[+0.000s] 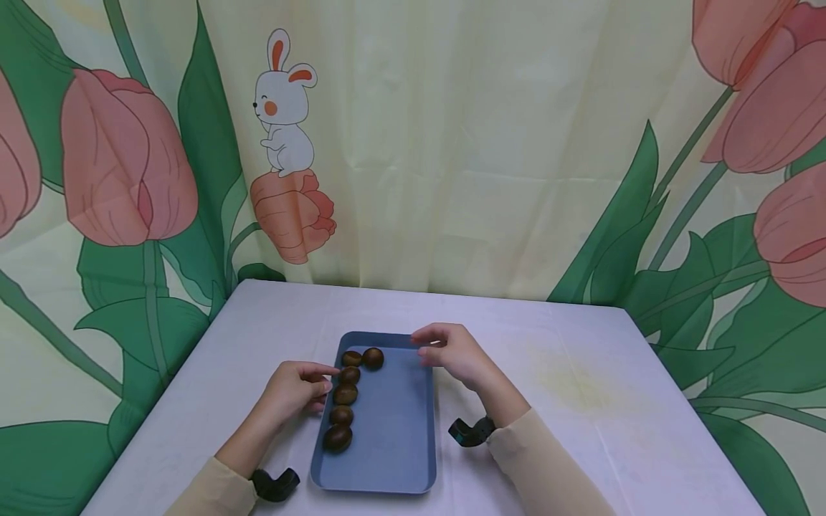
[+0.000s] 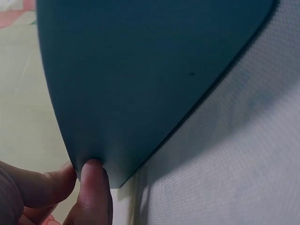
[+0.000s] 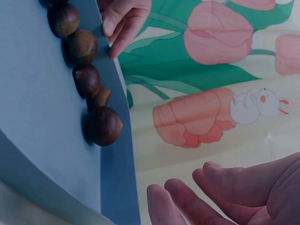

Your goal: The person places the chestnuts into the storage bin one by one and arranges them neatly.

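Several brown chestnuts (image 1: pixel 345 394) lie in a blue-grey tray (image 1: pixel 393 444), most in a line along its left wall. One more chestnut (image 1: pixel 373 358) sits beside the far end of that line. My left hand (image 1: pixel 297 390) pinches the tray's left rim; in the left wrist view the thumb (image 2: pixel 92 187) presses the outer wall and another finger reaches the rim. My right hand (image 1: pixel 454 351) hovers at the tray's far right corner. In the right wrist view its fingers (image 3: pixel 173 197) are loosely bent and apart, with nothing between them.
The tray stands on a table with a white cloth (image 1: pixel 548 430), which has a faint yellowish stain on the right. Behind the table hangs a curtain (image 1: pixel 452 143) printed with tulips and a rabbit. A black band device (image 1: pixel 473 432) sits on each wrist.
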`<state>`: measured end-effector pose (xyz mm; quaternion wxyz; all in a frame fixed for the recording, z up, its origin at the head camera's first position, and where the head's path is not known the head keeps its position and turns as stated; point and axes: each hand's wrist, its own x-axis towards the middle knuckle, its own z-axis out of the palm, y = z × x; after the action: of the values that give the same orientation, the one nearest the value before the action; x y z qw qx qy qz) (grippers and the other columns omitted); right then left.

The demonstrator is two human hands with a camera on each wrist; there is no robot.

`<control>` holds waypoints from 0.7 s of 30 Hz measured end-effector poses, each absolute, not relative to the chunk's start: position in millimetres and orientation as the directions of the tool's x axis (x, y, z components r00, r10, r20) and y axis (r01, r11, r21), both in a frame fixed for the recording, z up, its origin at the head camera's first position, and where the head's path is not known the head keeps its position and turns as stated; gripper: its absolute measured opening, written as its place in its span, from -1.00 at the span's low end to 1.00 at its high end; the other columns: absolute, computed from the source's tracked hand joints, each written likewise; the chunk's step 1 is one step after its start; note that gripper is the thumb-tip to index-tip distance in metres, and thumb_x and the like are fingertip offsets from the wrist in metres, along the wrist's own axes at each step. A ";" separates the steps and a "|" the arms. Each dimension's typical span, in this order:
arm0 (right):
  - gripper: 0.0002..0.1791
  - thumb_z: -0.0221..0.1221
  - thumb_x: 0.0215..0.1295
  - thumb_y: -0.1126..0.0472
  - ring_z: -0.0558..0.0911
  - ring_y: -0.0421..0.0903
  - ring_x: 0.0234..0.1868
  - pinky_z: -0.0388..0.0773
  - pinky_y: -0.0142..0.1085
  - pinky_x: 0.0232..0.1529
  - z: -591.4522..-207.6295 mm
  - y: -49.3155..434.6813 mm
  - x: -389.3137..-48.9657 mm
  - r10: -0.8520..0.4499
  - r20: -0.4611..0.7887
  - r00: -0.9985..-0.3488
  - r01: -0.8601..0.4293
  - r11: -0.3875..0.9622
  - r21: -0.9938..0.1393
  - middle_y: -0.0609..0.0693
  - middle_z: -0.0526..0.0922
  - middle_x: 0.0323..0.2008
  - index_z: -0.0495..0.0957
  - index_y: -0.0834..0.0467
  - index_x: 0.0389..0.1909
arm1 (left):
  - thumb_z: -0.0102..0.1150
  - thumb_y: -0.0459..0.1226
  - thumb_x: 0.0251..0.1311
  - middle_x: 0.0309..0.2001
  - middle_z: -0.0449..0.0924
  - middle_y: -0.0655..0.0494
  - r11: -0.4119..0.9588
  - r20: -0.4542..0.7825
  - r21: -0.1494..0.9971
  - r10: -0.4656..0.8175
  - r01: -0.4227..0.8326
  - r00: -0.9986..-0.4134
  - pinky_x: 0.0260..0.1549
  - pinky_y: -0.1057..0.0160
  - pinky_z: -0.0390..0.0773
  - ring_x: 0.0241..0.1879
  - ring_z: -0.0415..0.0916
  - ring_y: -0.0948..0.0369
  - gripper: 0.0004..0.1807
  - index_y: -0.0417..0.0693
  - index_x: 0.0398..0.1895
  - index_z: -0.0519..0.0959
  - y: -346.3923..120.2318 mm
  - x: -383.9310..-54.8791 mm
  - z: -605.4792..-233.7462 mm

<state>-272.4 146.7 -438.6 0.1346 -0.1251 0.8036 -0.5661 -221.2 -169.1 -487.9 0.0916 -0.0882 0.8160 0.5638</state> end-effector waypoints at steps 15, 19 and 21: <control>-0.64 0.24 0.50 0.37 0.75 0.24 0.14 0.81 -0.15 0.10 -430.6 185.2 -257.5 -0.325 -0.111 -0.939 -0.036 0.417 -0.908 0.34 0.68 0.25 0.65 0.32 0.25 | 0.32 -0.50 0.34 -0.25 0.68 -0.04 0.357 -0.252 0.900 -0.038 -0.249 -0.967 -0.44 0.20 0.77 -0.41 0.63 0.18 -0.72 -0.15 0.05 0.81 -169.2 -221.8 -486.5; -0.64 0.25 0.49 0.36 0.74 0.25 0.15 0.82 -0.15 0.08 -433.5 196.1 -254.1 -0.339 -0.125 -0.932 -0.027 0.412 -0.911 0.38 0.66 0.26 0.64 0.33 0.24 | 0.32 -0.49 0.35 -0.27 0.69 -0.03 0.355 -0.254 0.901 -0.037 -0.250 -0.967 -0.44 0.21 0.76 -0.42 0.63 0.18 -0.73 -0.15 0.05 0.81 -169.4 -222.0 -486.5; -0.65 0.26 0.49 0.35 0.75 0.24 0.14 0.82 -0.16 0.07 -434.3 201.3 -251.7 -0.335 -0.133 -0.933 -0.021 0.418 -0.908 0.38 0.66 0.26 0.66 0.31 0.23 | 0.32 -0.48 0.36 -0.29 0.68 -0.03 0.353 -0.254 0.902 -0.034 -0.249 -0.967 -0.44 0.20 0.76 -0.42 0.63 0.18 -0.73 -0.16 0.05 0.81 -169.5 -222.0 -486.4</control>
<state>-251.7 201.3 -434.3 0.1485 -0.1072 0.8289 -0.5286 -222.0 -169.5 -486.4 0.0957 -0.0867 0.8170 0.5619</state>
